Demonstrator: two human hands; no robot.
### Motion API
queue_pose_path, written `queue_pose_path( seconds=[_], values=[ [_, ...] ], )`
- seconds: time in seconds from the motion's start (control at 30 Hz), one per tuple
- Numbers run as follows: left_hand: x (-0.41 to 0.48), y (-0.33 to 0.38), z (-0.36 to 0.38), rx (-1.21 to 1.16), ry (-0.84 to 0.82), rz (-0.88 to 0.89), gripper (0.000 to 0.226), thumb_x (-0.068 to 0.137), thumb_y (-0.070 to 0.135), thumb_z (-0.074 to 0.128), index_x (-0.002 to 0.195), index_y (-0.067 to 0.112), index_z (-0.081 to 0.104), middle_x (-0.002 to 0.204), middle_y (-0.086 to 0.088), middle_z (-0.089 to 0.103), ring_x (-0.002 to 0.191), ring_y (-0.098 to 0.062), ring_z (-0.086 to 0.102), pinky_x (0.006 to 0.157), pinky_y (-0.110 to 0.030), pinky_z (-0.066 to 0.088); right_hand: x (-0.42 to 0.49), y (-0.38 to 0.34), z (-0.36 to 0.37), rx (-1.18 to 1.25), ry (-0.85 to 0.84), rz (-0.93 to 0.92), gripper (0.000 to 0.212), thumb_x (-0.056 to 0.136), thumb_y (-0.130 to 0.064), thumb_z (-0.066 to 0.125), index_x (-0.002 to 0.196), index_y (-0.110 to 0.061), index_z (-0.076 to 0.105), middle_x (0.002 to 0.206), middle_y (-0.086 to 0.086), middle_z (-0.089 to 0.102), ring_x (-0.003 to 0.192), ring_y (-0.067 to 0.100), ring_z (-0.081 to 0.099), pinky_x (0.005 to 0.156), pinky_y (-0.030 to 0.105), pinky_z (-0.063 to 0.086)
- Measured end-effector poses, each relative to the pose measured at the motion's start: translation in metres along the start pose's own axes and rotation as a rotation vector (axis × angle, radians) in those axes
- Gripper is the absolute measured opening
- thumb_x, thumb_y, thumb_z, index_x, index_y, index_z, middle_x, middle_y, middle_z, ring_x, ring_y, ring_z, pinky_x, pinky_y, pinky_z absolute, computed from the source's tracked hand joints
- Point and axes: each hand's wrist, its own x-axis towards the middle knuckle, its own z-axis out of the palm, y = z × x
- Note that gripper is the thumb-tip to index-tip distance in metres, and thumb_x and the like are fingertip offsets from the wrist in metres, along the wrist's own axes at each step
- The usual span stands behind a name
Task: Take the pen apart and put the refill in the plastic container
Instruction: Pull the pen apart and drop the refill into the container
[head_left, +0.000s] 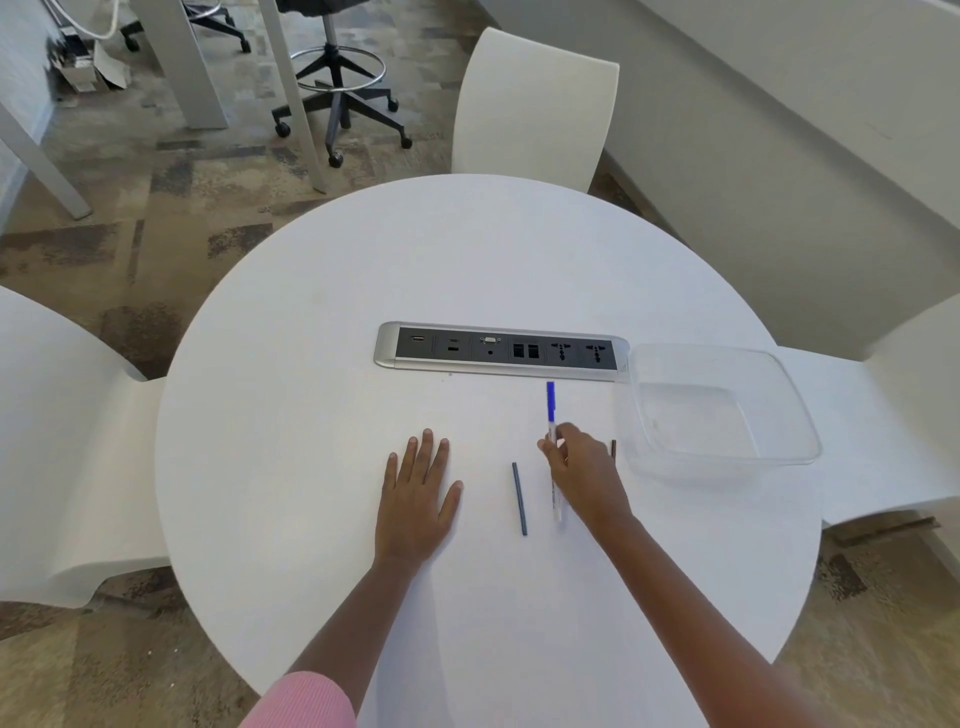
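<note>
— Reaching for the pen, is the right hand holding it?

— Its fingers look pinched on the pen, which lies on the table. The left hand rests flat and open.

— Any job done?

— No. The cap is still on, and the plastic container looks empty.

— That dark stick?

— Can't tell what it is.

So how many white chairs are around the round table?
3: one chair at the far side, one chair on the left, one chair on the right. Another could be hidden behind the camera.
</note>
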Motion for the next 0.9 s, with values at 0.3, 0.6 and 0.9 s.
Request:
queue_pose_path(
  seconds=[0.3, 0.6, 0.9],
  values=[
    [0.000, 0.000, 0.001, -0.007, 0.013, 0.008, 0.054, 0.087, 0.031, 0.046, 0.136, 0.008, 0.046, 0.145, -0.015, 0.040, 0.133, -0.034, 0.039, 0.109, -0.049, 0.025, 0.001, 0.010, 0.025, -0.140, -0.067, 0.128, 0.021, 0.089, -0.016, 0.049, 0.103, 0.000, 0.048, 0.101, 0.021, 0.062, 0.090, 0.038, 0.058, 0.072, 0.037, 0.045],
    [0.001, -0.001, 0.003, -0.015, 0.014, 0.013, 0.055, 0.087, 0.026, 0.059, 0.138, 0.008, 0.044, 0.146, -0.014, 0.038, 0.134, -0.033, 0.037, 0.110, -0.049, 0.022, 0.000, 0.009, 0.028, -0.180, -0.050, 0.106, 0.022, 0.090, -0.016, 0.048, 0.107, -0.003, 0.047, 0.103, 0.019, 0.058, 0.089, 0.037, 0.058, 0.073, 0.038, 0.046],
    [0.001, -0.001, 0.003, -0.004, 0.026, 0.019, 0.055, 0.088, 0.027, 0.055, 0.138, 0.008, 0.044, 0.146, -0.014, 0.039, 0.134, -0.033, 0.037, 0.110, -0.049, 0.022, -0.017, 0.002, 0.040, -0.237, -0.034, -0.033, 0.024, 0.092, -0.021, 0.045, 0.110, -0.005, 0.049, 0.107, 0.015, 0.056, 0.099, 0.030, 0.052, 0.076, 0.038, 0.047]
  ],
)
